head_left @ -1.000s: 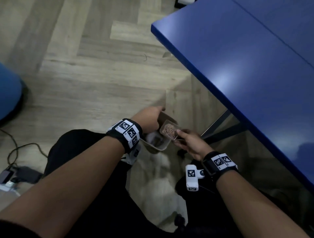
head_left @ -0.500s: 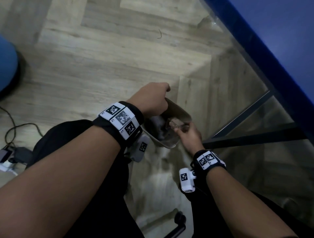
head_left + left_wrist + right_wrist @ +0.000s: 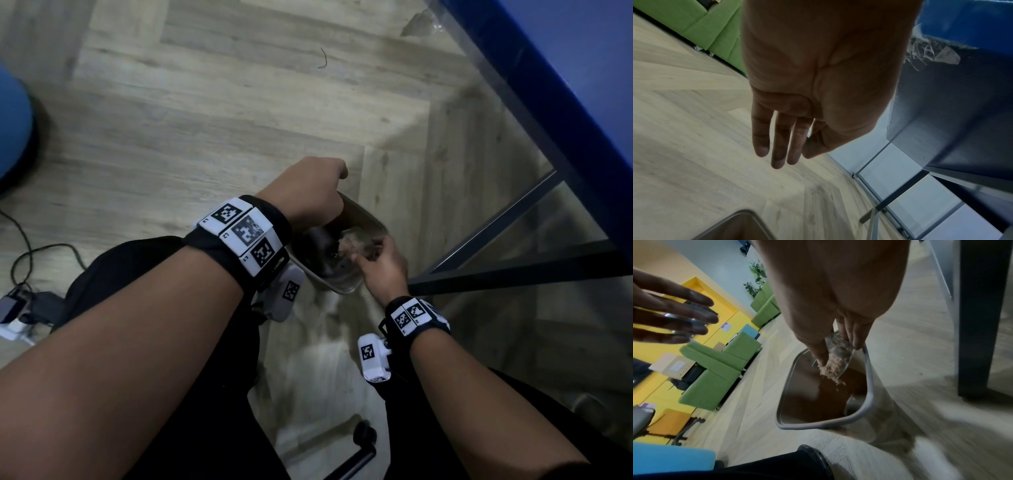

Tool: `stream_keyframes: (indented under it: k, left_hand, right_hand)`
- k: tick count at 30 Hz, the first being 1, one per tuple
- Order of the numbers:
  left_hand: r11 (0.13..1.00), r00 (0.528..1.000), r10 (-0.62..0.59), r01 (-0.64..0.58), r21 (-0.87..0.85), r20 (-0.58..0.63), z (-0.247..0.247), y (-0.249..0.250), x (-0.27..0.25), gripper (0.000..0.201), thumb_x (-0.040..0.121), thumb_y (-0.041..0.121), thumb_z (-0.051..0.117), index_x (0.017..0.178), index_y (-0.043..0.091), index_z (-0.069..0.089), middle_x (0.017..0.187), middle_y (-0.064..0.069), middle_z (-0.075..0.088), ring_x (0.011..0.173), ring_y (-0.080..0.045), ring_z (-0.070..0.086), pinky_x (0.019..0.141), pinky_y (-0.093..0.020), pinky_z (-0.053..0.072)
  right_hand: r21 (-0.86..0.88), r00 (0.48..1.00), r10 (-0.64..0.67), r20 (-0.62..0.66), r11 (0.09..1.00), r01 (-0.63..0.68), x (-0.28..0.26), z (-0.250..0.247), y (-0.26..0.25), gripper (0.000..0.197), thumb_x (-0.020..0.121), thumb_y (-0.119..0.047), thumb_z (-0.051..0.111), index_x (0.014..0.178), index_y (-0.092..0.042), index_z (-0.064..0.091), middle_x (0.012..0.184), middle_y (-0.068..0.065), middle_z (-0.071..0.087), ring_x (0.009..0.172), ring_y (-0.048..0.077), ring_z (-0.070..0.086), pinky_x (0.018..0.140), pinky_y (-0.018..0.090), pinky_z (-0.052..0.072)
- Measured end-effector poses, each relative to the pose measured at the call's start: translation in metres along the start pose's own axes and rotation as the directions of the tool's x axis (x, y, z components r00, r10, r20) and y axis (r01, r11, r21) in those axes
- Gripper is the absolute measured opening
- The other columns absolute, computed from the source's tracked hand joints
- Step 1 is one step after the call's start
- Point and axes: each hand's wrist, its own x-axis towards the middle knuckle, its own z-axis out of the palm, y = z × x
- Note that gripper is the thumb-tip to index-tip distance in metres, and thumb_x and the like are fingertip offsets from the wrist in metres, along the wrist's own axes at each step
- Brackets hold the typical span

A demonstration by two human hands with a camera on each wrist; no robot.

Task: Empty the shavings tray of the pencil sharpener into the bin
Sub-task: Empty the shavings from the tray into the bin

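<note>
Shavings tray [image 3: 839,352], clear plastic, tipped mouth-down over the open bin [image 3: 869,395]; pale shavings [image 3: 831,369] are sliding off its lip into the brown interior. My right hand [image 3: 382,265] pinches the tray between thumb and fingers [image 3: 856,335]. My left hand [image 3: 308,192] hangs beside the bin's rim, fingers [image 3: 778,142] straight and loose, grasping nothing. Progress, as I judge it: tray out and pouring under way, with part of the load still inside; left to do, finish emptying it. Bin stands on the wood floor [image 3: 205,120] beside the blue worktop [image 3: 565,85].
</note>
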Motion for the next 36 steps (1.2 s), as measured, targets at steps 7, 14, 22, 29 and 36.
stream_keyframes:
  k: [7, 14, 22, 29, 36]
  left_hand:
    - [1.0, 1.0, 0.001, -0.001, 0.007, 0.008, -0.002, 0.003, -0.001, 0.058, 0.089, 0.011, 0.053, 0.147, 0.017, 0.054, 0.143, -0.011, 0.062, 0.131, -0.03, 0.058, 0.103, -0.038, 0.051]
    - [1.0, 1.0, 0.007, -0.008, 0.009, 0.016, -0.002, 0.006, -0.002, 0.057, 0.09, 0.013, 0.055, 0.148, 0.016, 0.054, 0.144, -0.012, 0.062, 0.131, -0.031, 0.058, 0.103, -0.039, 0.051]
    - [1.0, 1.0, 0.003, -0.003, 0.001, 0.019, -0.004, 0.007, -0.003, 0.056, 0.091, 0.014, 0.056, 0.147, 0.017, 0.054, 0.144, -0.011, 0.061, 0.131, -0.03, 0.058, 0.104, -0.038, 0.05]
    - [1.0, 1.0, 0.001, -0.001, -0.002, 0.031, -0.005, 0.009, -0.005, 0.057, 0.091, 0.011, 0.053, 0.148, 0.016, 0.054, 0.146, -0.011, 0.061, 0.133, -0.029, 0.057, 0.105, -0.037, 0.049]
    - [1.0, 0.999, 0.007, -0.007, 0.006, 0.041, -0.006, 0.012, -0.007, 0.058, 0.091, 0.01, 0.052, 0.148, 0.014, 0.054, 0.146, -0.011, 0.06, 0.133, -0.029, 0.057, 0.106, -0.038, 0.049]
  right_hand:
    - [-0.006, 1.0, -0.005, 0.009, 1.0, 0.005, -0.001, -0.001, -0.002, 0.042, 0.092, -0.017, 0.087, 0.126, -0.015, 0.063, 0.11, 0.003, 0.074, 0.094, 0.02, 0.068, 0.083, 0.026, 0.051]
    - [-0.063, 0.999, -0.041, 0.006, 0.997, 0.041, 0.002, 0.002, -0.005, 0.042, 0.089, -0.015, 0.087, 0.124, -0.016, 0.063, 0.11, 0.009, 0.075, 0.091, 0.024, 0.068, 0.081, 0.027, 0.051]
    - [-0.087, 0.998, -0.062, -0.008, 0.994, 0.061, 0.001, 0.004, -0.003, 0.041, 0.087, -0.012, 0.088, 0.118, -0.021, 0.063, 0.109, 0.007, 0.076, 0.091, 0.026, 0.072, 0.077, 0.027, 0.05]
    - [-0.104, 0.994, -0.105, -0.009, 0.989, 0.103, -0.004, 0.003, -0.005, 0.04, 0.086, -0.008, 0.087, 0.119, -0.017, 0.066, 0.114, 0.008, 0.076, 0.096, 0.025, 0.071, 0.087, 0.033, 0.058]
    - [-0.133, 0.991, -0.13, -0.002, 0.983, 0.129, -0.005, 0.004, -0.003, 0.041, 0.085, -0.008, 0.086, 0.12, -0.017, 0.067, 0.114, 0.008, 0.075, 0.098, 0.026, 0.07, 0.085, 0.03, 0.053]
